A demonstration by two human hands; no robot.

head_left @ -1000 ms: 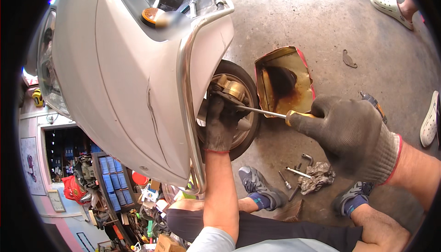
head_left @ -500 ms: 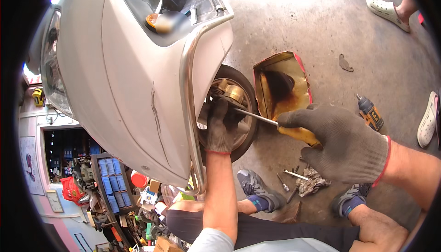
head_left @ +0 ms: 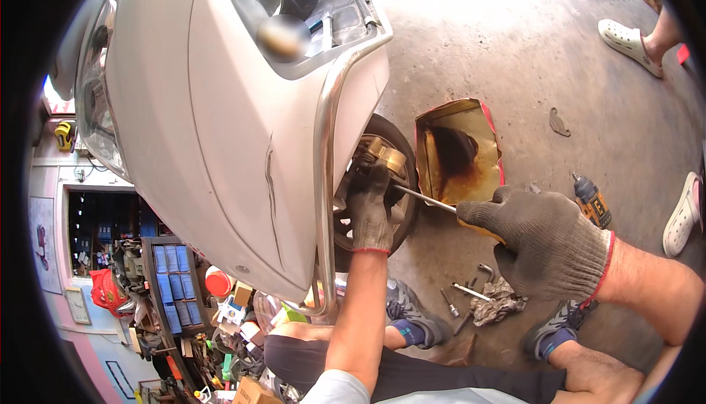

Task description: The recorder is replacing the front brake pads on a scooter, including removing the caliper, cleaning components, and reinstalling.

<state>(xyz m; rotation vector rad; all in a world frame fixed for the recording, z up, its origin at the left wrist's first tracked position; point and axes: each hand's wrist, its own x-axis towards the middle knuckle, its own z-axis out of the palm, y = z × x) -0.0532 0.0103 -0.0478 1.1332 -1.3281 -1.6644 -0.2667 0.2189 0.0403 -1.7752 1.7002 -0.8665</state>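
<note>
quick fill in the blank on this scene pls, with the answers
The dark-gloved right hand grips a steel-shafted tool by its yellow ____.
The dark-gloved left hand is at the gold metal part; its cuff's edge is ____.
In the picture, the yellow-and-black power tool lies to the ____ of the dark-stained gold tray.

Missing words: handle; red; right.

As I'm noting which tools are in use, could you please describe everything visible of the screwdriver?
The screwdriver has a straight, slim, metal-looking shaft and a yellow handle, mostly covered by the gloved right hand gripping it. It slants, handle at lower right, shaft running up and left to the wheel, beside the gloved left hand. Its tip cannot be made out, so what it touches is unclear.
</note>
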